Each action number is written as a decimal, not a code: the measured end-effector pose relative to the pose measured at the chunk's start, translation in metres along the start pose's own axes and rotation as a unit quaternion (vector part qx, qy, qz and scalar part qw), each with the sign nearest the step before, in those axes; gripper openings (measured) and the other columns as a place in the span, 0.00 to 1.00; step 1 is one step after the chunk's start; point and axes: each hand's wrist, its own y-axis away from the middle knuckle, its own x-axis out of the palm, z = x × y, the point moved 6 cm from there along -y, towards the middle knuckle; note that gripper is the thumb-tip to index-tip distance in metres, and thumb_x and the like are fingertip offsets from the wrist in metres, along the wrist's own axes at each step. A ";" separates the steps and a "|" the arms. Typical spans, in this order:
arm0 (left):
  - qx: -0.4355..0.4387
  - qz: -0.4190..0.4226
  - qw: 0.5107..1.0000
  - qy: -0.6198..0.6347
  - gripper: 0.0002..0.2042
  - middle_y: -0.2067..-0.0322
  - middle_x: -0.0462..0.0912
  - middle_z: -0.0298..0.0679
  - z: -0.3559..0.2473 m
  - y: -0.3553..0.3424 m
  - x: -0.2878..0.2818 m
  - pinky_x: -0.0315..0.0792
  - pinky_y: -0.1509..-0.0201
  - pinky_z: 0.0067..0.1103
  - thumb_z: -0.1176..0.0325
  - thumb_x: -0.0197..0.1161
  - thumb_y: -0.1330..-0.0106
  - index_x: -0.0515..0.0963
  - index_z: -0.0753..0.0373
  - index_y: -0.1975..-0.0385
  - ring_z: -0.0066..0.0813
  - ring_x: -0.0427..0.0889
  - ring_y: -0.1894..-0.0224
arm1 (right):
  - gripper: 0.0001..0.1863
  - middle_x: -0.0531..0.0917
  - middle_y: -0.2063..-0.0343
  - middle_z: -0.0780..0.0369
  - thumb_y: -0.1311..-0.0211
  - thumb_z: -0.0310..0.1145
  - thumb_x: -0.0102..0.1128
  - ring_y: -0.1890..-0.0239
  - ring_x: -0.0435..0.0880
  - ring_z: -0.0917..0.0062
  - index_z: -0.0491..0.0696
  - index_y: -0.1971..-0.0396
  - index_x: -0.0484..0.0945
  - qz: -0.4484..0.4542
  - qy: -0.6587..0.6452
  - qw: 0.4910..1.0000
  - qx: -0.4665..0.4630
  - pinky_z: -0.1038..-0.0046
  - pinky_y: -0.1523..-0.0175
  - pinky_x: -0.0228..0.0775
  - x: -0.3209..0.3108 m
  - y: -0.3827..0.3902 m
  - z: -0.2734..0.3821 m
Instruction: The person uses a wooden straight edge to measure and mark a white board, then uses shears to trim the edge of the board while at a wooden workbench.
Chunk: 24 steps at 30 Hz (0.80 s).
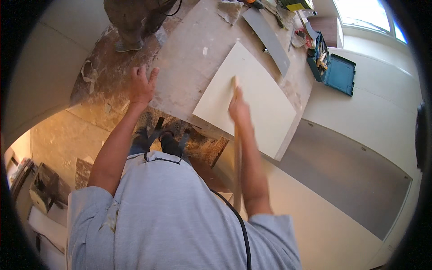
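Note:
My right hand (240, 109) is closed around a long, thin wooden strip (237, 171), which is smeared by motion. The strip's far tip lies over a white board (265, 105), and its near end runs down beside my right forearm. The board rests at a slant on a dusty worktable (180, 72). Off to the left, my left hand (142, 85) is empty, fingers apart, near the table's left edge. Whether it touches the table I cannot tell.
Beyond the board lie a narrow grey panel (268, 40), a rag (229, 11) and an orange-black power tool (254, 3). An open teal toolbox (339, 74) sits at the right. A black cable (240, 225) crosses my shirt. Scraps litter the floor (85, 128).

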 end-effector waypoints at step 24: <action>-0.010 0.000 1.000 -0.025 0.30 0.48 0.74 0.52 -0.008 -0.002 -0.009 0.74 0.47 0.41 0.40 0.52 0.27 0.75 0.64 0.43 0.53 0.77 0.48 | 0.32 0.82 0.57 0.35 0.25 0.40 0.37 0.53 0.83 0.40 0.53 0.24 0.49 -0.027 -0.026 0.999 -0.040 0.48 0.48 0.75 -0.027 -0.069 0.056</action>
